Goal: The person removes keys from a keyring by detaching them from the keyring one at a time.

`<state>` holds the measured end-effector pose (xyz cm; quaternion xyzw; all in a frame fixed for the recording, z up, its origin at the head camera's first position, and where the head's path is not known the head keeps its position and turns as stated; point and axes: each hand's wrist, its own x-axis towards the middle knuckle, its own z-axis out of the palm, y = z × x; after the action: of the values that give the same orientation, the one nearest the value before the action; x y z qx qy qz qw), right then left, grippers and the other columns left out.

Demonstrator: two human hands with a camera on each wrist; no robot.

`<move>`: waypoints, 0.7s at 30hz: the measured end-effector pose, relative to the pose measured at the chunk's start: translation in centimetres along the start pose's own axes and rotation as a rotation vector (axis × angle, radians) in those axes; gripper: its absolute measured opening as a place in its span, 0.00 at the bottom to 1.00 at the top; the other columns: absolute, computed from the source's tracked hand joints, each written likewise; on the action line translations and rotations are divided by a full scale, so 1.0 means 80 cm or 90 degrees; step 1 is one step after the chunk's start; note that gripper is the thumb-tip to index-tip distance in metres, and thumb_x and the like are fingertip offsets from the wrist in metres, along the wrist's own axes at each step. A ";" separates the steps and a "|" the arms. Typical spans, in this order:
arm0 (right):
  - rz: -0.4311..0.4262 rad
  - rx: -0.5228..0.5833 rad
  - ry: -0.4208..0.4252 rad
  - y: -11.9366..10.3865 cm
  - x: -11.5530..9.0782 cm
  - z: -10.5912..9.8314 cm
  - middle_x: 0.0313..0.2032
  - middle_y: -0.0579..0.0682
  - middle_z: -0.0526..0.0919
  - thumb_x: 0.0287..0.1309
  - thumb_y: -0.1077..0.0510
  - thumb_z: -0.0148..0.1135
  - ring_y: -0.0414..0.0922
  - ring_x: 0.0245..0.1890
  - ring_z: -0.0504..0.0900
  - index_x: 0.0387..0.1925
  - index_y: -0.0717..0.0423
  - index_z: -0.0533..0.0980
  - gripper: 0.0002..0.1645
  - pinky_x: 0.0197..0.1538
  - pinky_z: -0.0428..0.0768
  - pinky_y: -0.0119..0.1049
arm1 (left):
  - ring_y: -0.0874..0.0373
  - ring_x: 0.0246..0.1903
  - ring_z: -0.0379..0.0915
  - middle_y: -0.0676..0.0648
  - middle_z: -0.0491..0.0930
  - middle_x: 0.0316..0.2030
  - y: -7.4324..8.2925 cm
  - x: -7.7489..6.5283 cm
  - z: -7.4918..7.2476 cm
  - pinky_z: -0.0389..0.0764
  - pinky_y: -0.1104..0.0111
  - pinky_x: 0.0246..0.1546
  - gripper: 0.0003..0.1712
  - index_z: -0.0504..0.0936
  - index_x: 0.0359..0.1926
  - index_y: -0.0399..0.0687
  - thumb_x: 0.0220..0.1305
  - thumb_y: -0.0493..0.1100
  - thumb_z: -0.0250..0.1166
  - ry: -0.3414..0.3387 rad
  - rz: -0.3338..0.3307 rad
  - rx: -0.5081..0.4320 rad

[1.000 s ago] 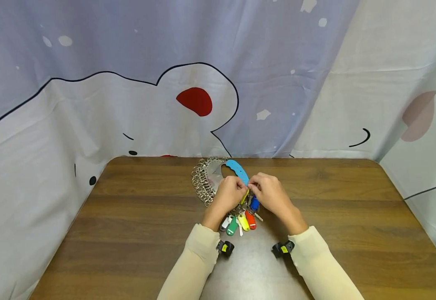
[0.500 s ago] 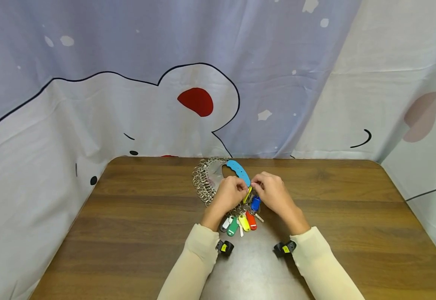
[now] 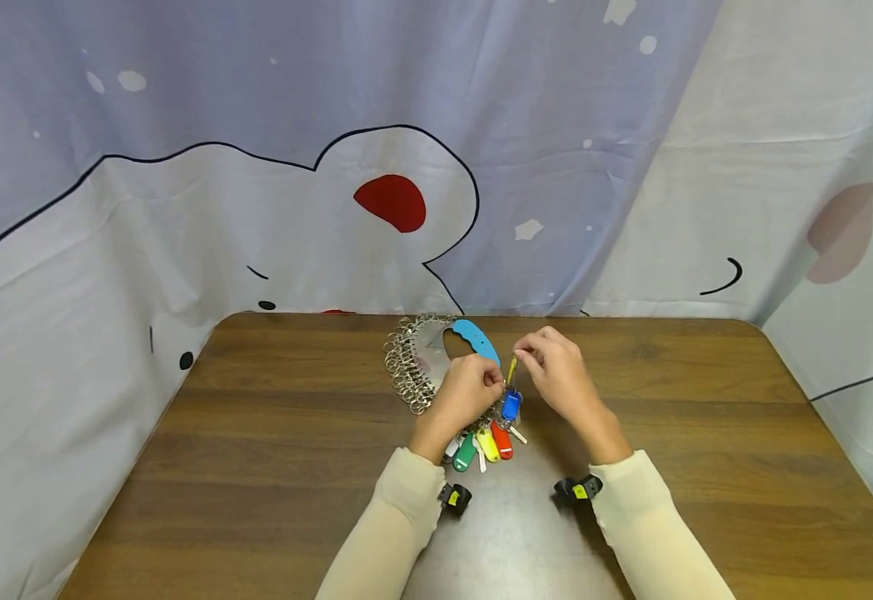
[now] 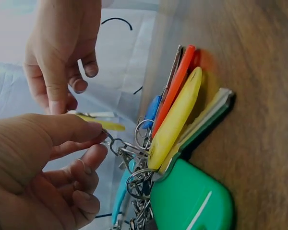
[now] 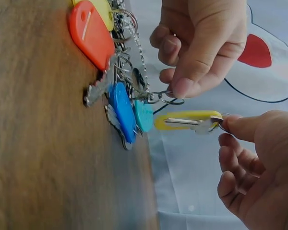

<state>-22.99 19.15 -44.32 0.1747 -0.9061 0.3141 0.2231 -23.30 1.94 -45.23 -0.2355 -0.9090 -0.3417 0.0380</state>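
Note:
My right hand [image 3: 556, 371] pinches the split ring of a yellow key tag [image 5: 162, 122], and a silver key [image 5: 182, 121] hangs along the tag. With thumb and forefinger my left hand [image 3: 466, 390] pinches a metal ring [image 5: 170, 99] linked to the key holder, just left of the yellow tag. The key holder has a metal plate [image 3: 427, 350] edged with many rings and a blue handle [image 3: 474, 337]. Along its near side hang a blue tag [image 5: 124, 112], a red tag [image 5: 89, 36], another yellow tag [image 4: 175, 117] and a green tag [image 4: 192, 196], with keys among them.
The holder lies toward the back of a brown wooden table [image 3: 271, 467]. Behind the table's far edge hangs a printed curtain [image 3: 541, 150]. Each wrist wears a small black camera, such as the left camera [image 3: 455, 497].
My right hand has moved right and away from my left, taking the yellow key tag with it. My left hand has shifted slightly right.

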 end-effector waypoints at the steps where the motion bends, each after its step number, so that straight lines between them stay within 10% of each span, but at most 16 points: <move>1: -0.006 0.001 0.010 0.002 0.001 -0.001 0.29 0.51 0.81 0.59 0.61 0.65 0.44 0.26 0.74 0.31 0.58 0.83 0.04 0.30 0.75 0.41 | 0.62 0.21 0.70 0.54 0.77 0.18 0.000 0.001 0.001 0.73 0.73 0.24 0.07 0.82 0.21 0.48 0.54 0.36 0.67 -0.002 -0.007 0.001; 21: -0.024 0.004 0.112 0.025 0.004 -0.015 0.26 0.53 0.82 0.57 0.64 0.66 0.44 0.23 0.74 0.29 0.60 0.83 0.03 0.27 0.75 0.43 | 0.58 0.17 0.63 0.53 0.64 0.16 0.016 0.034 0.016 0.61 0.68 0.16 0.18 0.66 0.13 0.52 0.53 0.37 0.62 -0.106 -0.066 0.159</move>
<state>-23.78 21.33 -44.29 0.1641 -0.8785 0.3270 0.3072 -25.03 4.69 -44.83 -0.2090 -0.9554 -0.2070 -0.0261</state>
